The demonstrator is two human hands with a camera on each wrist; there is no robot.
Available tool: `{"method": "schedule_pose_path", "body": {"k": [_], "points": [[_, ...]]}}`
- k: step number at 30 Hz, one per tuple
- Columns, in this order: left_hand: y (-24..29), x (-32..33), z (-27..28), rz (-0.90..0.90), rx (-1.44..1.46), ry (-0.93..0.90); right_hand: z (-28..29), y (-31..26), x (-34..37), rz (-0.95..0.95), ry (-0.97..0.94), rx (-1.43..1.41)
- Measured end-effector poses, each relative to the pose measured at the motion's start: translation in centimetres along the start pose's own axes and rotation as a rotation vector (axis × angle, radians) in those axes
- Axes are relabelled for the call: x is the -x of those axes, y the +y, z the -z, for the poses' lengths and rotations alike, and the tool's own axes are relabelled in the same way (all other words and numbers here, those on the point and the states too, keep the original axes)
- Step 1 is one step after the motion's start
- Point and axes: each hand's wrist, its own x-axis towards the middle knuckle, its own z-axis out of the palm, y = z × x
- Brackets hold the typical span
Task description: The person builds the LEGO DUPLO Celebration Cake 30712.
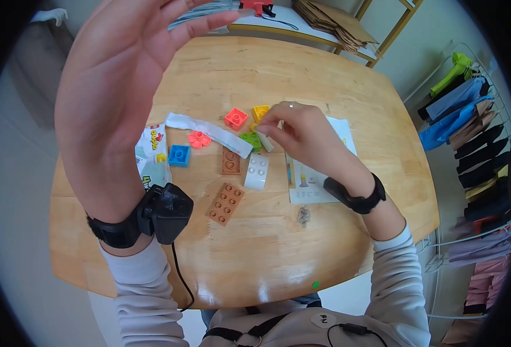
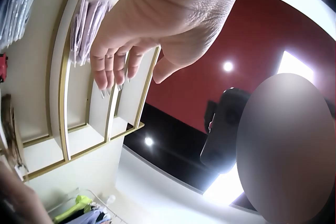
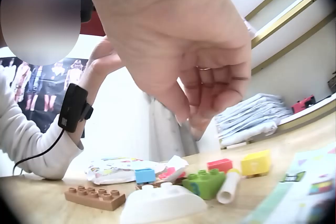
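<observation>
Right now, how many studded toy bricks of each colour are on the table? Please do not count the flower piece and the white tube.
Brown bricks: 2
White brick: 1
Blue brick: 1
Green brick: 1
Yellow brick: 1
Red brick: 1
Total: 7

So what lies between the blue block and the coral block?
Head view: the coral flower and part of the white strip lie between the blue block and the coral block.

Yellow brick, green brick, white brick, blue brick, brown bricks (packet white, multicolour print)
</observation>
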Motion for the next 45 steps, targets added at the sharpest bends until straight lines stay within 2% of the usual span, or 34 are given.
{"method": "schedule_pose_path", "body": {"k": [2,4,6,7,10,13,15,16,18,19,21,22,25,26,28,31,33,34,36,37,40,42,44,45], "points": [[0.1,0.5,0.9,-0.046,-0.096,0.045,-1.9,-0.7,-1.9,0.044,0.015,0.119],[0.3,1.0,2.0,-0.075,-0.155,0.08,-3.5,-1.7,-3.3,0.003,0.014,0.159],[0.5,1.7,3.1,-0.107,-0.214,0.111,-4.7,-1.2,-5.4,-0.065,-0.164,0.338],[0.7,2.0,3.7,-0.125,-0.244,0.13,-4.4,-1.7,-5.8,-0.061,-0.16,0.336],[1.1,2.5,5.3,-0.178,-0.312,0.187,-3.5,-2.9,-6.9,-0.135,-0.165,0.193],[1.3,2.7,7.1,-0.224,-0.373,0.236,-3.2,-3.0,-8.1,-0.19,-0.225,0.029],[1.6,2.8,8.3,-0.247,-0.417,0.265,-3.0,-3.3,-8.6,-0.223,-0.29,-0.191],[1.7,2.9,8.9,-0.253,-0.439,0.278,-3.0,-4.0,-8.5,-0.225,-0.29,-0.193],[2.0,3.0,10.0,-0.256,-0.48,0.302,-3.2,-5.7,-7.9,-0.297,-0.475,-0.592],[2.3,2.9,10.5,-0.257,-0.501,0.308,-3.0,-6.6,-7.3,-0.302,-0.474,-0.596],[2.3,2.7,11.3,-0.249,-0.538,0.316,-2.2,-7.8,-6.0,-0.069,-0.772,-0.41],[2.2,2.4,11.7,-0.242,-0.556,0.317,-1.8,-7.4,-5.5,-0.092,-0.763,-0.411],[1.5,1.4,12.4,-0.216,-0.603,0.31,0.7,-5.8,-4.3,0.139,-0.764,-0.047],[1.2,1.0,12.5,-0.204,-0.617,0.31,1.8,-5.4,-3.6,0.107,-0.764,-0.046],[0.7,0.3,12.2,-0.186,-0.641,0.298,4.3,-4.5,-1.8,0.019,-0.418,-0.057],[0.5,-0.6,11.1,-0.156,-0.677,0.268,7.0,-2.6,1.4,-0.098,-0.284,-0.108],[0.5,-1.1,10.0,-0.13,-0.704,0.226,8.0,-2.1,3.5,-0.217,-0.165,-0.144],[0.6,-1.2,9.2,-0.109,-0.714,0.202,8.3,-1.5,4.4,-0.218,-0.166,-0.146],[0.8,-1.0,7.3,-0.057,-0.733,0.128,8.3,0.8,5.9,-0.199,-0.2,-0.027],[0.9,-0.7,6.0,-0.02,-0.731,0.07,7.9,2.2,6.5,-0.059,-0.206,0.062],[1.9,2.7,0.2,0.178,-0.586,-0.203,6.5,4.5,8.6,-0.036,-0.313,0.182],[1.5,3.3,0.4,0.196,-0.8,-0.667,6.1,4.3,9.9,-0.093,-0.36,0.232],[0.4,6.2,0.2,0.358,-0.855,-0.694,5.8,4.1,10.9,-0.227,-0.432,0.277],[-0.1,7.4,0.4,0.367,-0.861,-0.703,5.8,4.0,11.2,-0.235,-0.42,0.281]]}}
